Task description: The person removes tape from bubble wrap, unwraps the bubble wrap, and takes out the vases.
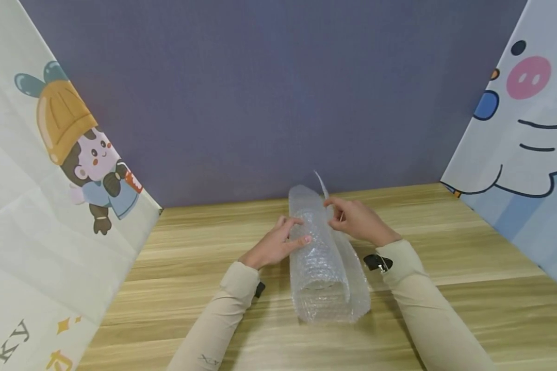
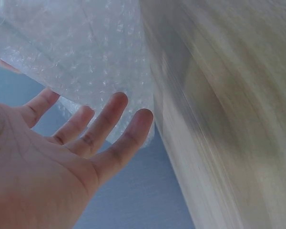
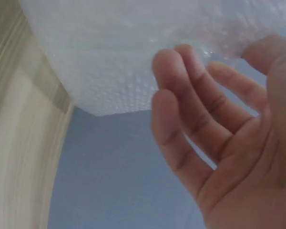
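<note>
A roll of clear bubble wrap (image 1: 316, 247) lies lengthwise on the wooden table, with one loose flap (image 1: 354, 273) spread out along its right side. Whether anything is wrapped inside, I cannot tell. My left hand (image 1: 278, 243) rests against the roll's left side, thumb on top; in the left wrist view its spread fingers (image 2: 115, 107) are fairly straight beside the wrap. On the other side, my right hand (image 1: 355, 219) pinches the raised edge of the sheet between thumb and index finger. In the right wrist view the remaining fingers (image 3: 169, 71) are loosely bent near the wrap (image 3: 109, 71).
A grey-blue panel (image 1: 241, 103) stands at the table's back edge. White side panels with cartoon prints rise on the left (image 1: 28, 170) and right (image 1: 529, 149). Bare wood (image 1: 181, 288) shows on both sides of the roll.
</note>
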The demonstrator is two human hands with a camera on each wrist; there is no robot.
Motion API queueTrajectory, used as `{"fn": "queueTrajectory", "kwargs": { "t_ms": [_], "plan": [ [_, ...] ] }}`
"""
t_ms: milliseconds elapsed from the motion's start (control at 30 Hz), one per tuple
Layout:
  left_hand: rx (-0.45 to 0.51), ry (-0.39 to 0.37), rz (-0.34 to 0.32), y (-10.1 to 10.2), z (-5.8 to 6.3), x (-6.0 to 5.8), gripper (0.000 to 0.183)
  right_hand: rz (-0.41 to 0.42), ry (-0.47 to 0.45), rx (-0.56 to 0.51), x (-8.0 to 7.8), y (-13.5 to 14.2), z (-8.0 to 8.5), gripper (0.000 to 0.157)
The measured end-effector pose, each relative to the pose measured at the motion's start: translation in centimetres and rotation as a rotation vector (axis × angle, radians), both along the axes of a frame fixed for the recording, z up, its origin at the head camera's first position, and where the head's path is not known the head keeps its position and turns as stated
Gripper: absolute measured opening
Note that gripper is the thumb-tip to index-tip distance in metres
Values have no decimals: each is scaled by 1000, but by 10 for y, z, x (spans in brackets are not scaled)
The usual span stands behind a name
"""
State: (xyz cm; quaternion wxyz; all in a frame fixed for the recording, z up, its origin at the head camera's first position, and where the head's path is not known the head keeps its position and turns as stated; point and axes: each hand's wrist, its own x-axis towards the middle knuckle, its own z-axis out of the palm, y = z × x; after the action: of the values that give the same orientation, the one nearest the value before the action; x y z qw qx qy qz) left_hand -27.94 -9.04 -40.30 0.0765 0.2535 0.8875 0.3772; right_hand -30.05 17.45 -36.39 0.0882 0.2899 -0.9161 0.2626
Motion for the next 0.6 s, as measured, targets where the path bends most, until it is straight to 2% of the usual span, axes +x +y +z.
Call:
{"fn": "queueTrajectory", "kwargs": {
  "t_ms": [233, 433, 600],
  "plan": [
    [-8, 4, 4, 0, -1, 0, 65, 0, -52, 40, -1, 14, 2, 47],
    [-9, 4, 8, 0, -1, 1, 66, -16, -100, 128, -2, 23, 2, 35],
    [-4, 18, 10, 0, -1, 1, 67, -18, -125, 148, -1, 29, 2, 26]
  ]
}}
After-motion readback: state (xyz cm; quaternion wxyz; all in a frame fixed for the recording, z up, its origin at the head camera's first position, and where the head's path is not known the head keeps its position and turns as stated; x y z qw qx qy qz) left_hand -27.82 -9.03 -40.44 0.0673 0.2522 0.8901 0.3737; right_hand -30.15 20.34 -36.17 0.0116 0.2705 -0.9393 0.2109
